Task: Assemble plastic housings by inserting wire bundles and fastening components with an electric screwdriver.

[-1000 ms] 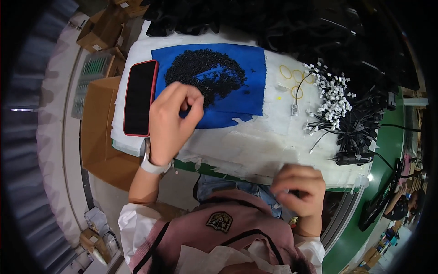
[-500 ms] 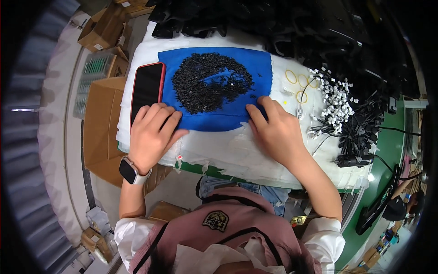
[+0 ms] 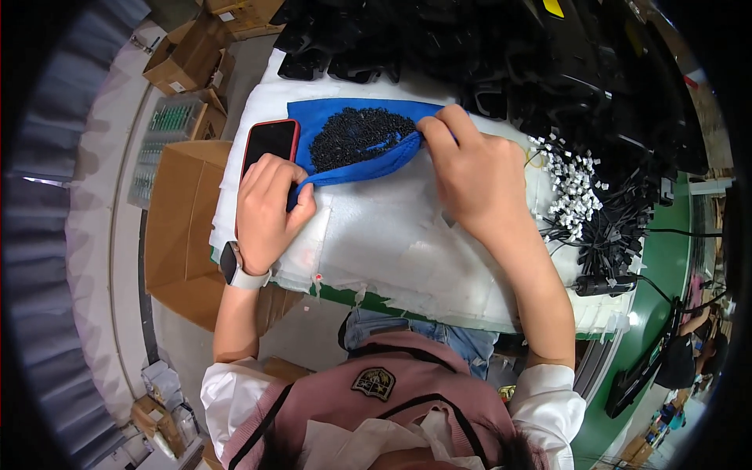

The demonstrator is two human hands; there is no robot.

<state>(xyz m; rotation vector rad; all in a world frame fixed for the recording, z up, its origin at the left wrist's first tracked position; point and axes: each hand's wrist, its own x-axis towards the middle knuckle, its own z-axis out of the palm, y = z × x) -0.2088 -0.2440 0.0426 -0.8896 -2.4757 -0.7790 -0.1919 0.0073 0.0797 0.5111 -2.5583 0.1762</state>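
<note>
A blue cloth (image 3: 356, 174) lies on the white-covered table with a heap of small black parts (image 3: 362, 139) on it; what the parts are is too small to tell. Its near edge is lifted and folded up toward the heap. My left hand (image 3: 270, 204) pinches the near left corner. At the right end of that raised edge, my right hand (image 3: 475, 168) grips the cloth between thumb and fingers. A phone in a red case (image 3: 274, 141) lies left of the cloth, partly behind my left hand.
White connectors on black cables (image 3: 576, 188) are piled at the right, beside a black corded tool (image 3: 605, 284). Dark glossy moulded parts (image 3: 501, 47) cover the far side. An open cardboard box (image 3: 184, 227) stands left of the table. Another person (image 3: 685, 356) is at far right.
Both hands have taken hold of the cloth's near edge and raised it. My right hand has moved farther away, and the black parts have gathered into a smaller heap.
</note>
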